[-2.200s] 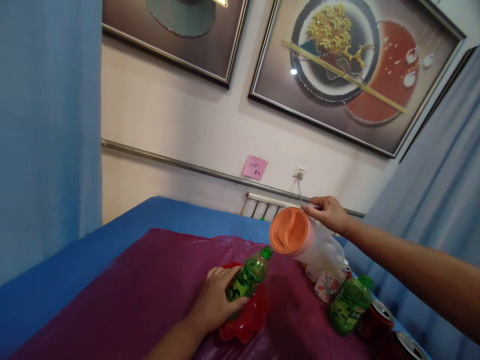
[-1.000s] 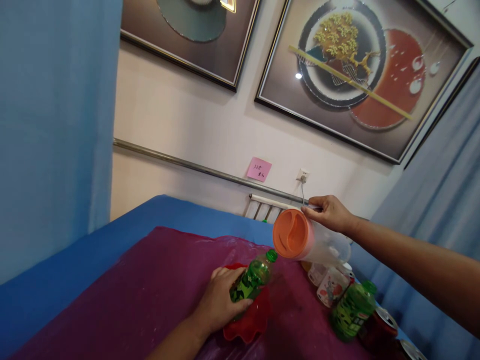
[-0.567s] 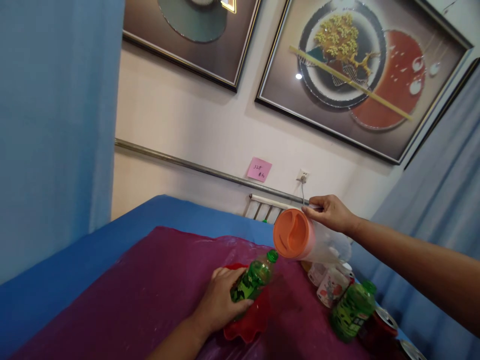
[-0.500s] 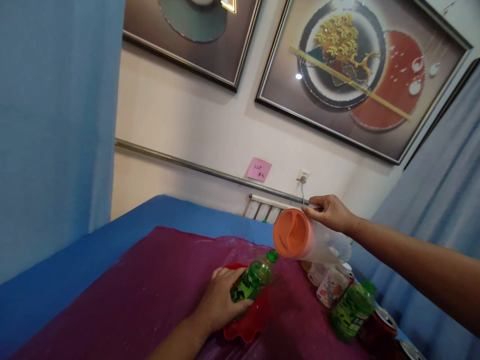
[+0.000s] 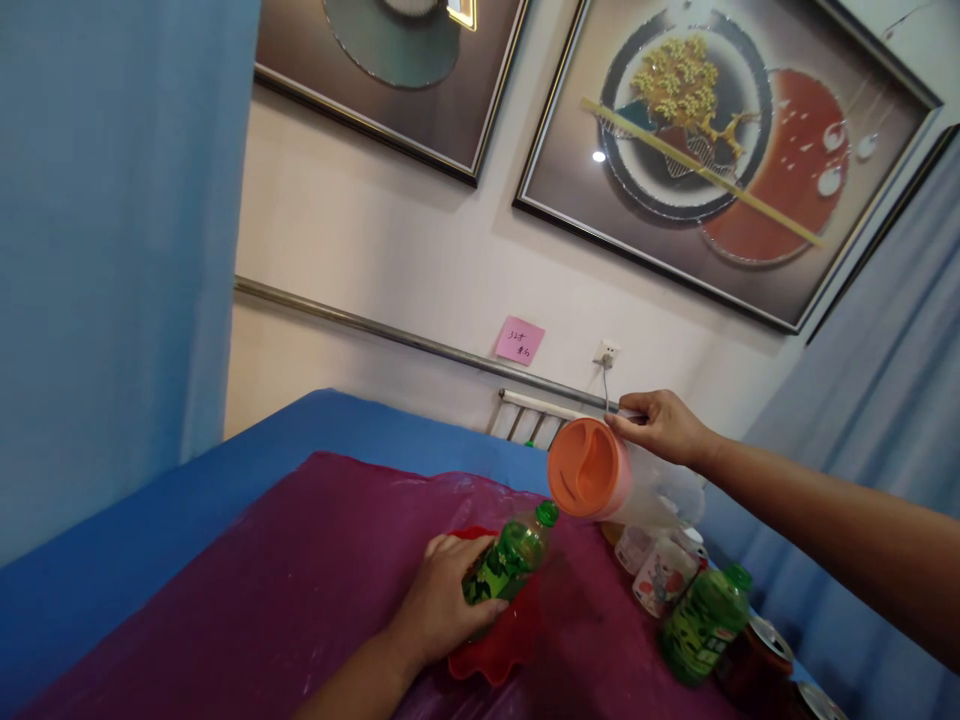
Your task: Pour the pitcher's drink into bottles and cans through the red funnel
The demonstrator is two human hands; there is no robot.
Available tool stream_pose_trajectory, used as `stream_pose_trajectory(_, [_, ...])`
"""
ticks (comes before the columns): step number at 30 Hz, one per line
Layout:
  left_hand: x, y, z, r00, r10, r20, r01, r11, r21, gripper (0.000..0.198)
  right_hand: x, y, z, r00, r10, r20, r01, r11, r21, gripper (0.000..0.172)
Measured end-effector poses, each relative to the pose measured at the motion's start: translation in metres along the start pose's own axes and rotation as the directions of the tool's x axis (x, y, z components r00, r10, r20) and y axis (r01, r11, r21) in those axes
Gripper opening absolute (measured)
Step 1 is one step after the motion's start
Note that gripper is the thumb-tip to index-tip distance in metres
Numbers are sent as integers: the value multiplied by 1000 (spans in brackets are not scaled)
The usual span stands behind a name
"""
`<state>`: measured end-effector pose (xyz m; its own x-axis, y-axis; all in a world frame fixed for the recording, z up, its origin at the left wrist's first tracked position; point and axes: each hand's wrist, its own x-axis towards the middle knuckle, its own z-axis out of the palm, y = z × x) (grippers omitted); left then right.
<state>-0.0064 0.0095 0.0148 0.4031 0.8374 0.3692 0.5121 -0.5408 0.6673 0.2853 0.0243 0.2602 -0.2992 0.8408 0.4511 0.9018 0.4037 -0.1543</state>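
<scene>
My left hand is wrapped round a green plastic bottle, which leans to the right over a red scalloped dish. The bottle's mouth is uncapped. My right hand grips the handle of a clear pitcher with an orange lid. The pitcher is tipped on its side, its lid pointing left, just above and to the right of the bottle's mouth. I cannot make out any liquid running between them.
On the right stand a second green bottle, a clear bottle with a fruit label and dark red cans. Purple plastic sheeting covers the blue table. Blue curtains hang at both sides.
The view has shifted very slightly. Both hands, the bottle and the tipped pitcher keep nearly the same positions.
</scene>
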Motion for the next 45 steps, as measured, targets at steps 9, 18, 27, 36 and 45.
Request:
stream_pose_trajectory(9, [0, 0, 0, 1000, 4, 1, -4, 1000, -1, 61, 0, -2, -2, 1000, -12, 6, 12, 1000, -14, 49])
stream_pose_trajectory(18, [0, -2, 1, 1000, 15, -12, -15, 1000, -1, 61, 0, -4, -3, 1000, -11, 2, 11, 1000, -22, 49])
stream_pose_trajectory(27, [-1, 2, -3, 1000, 19, 3, -19, 1000, -17, 63, -1, -4, -2, 1000, -15, -5, 15, 1000, -1, 49])
stream_pose_trajectory(36, [-1, 3, -3, 1000, 25, 0, -25, 999, -33, 63, -2, -2, 1, 1000, 13, 3, -13, 1000, 16, 49])
stream_pose_trajectory(45, [-1, 1, -2, 999, 41, -7, -42, 998, -38, 61, -2, 1, 1, 1000, -5, 13, 5, 1000, 24, 49])
